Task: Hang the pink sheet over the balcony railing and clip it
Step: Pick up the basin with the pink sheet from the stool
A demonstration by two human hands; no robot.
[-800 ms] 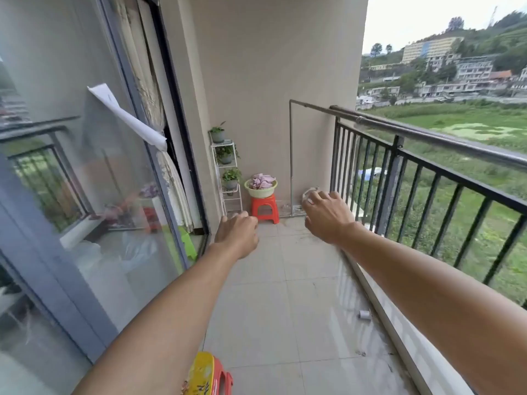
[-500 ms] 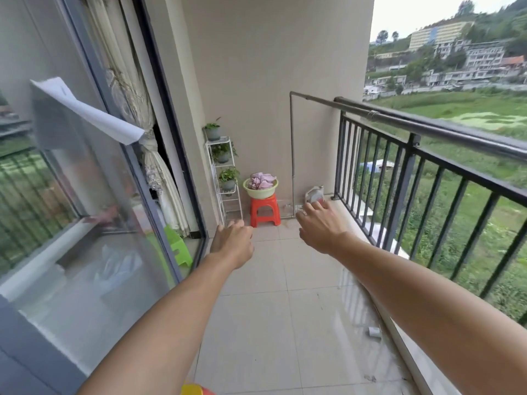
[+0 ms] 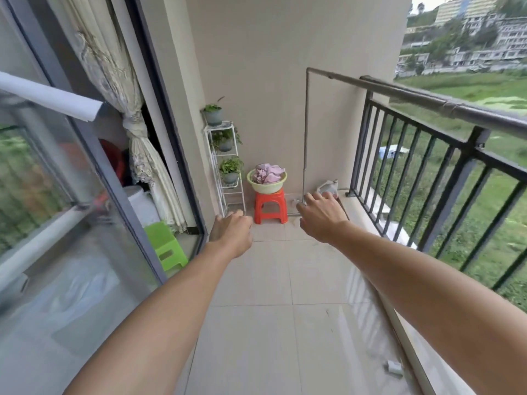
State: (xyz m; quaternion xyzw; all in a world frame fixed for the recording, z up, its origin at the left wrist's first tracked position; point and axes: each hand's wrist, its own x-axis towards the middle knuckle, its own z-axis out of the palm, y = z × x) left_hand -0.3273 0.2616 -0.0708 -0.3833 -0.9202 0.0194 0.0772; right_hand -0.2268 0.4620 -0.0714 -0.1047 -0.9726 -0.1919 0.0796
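sheet: pink sheet (image 3: 267, 173) is bunched in a heap, no clear long axis or heading; folds stick up above the rim.
basin: pale green basin (image 3: 266, 186) holds the sheet, nothing else visible inside.
stool: red stool (image 3: 270, 205) carries the basin, at the far end of the balcony floor, against the end wall.
railing: balcony railing (image 3: 445, 107) runs along the right edge of the floor, long axis from near right to the far wall; top rail bare.
left hand: left hand (image 3: 231, 231) out in front, fingers curled in loosely, holding nothing.
right hand: right hand (image 3: 320, 216) out in front, fingers spread a little, empty, back of hand up.
gap: both hands well short of the basin, not touching it.
rack: white plant rack (image 3: 225, 166) just left of the stool, three potted plants on its tiers.
other: green stool (image 3: 166, 246) by the sliding door, left side; whitish jug (image 3: 329, 186) in the far right corner, contents cannot tell.
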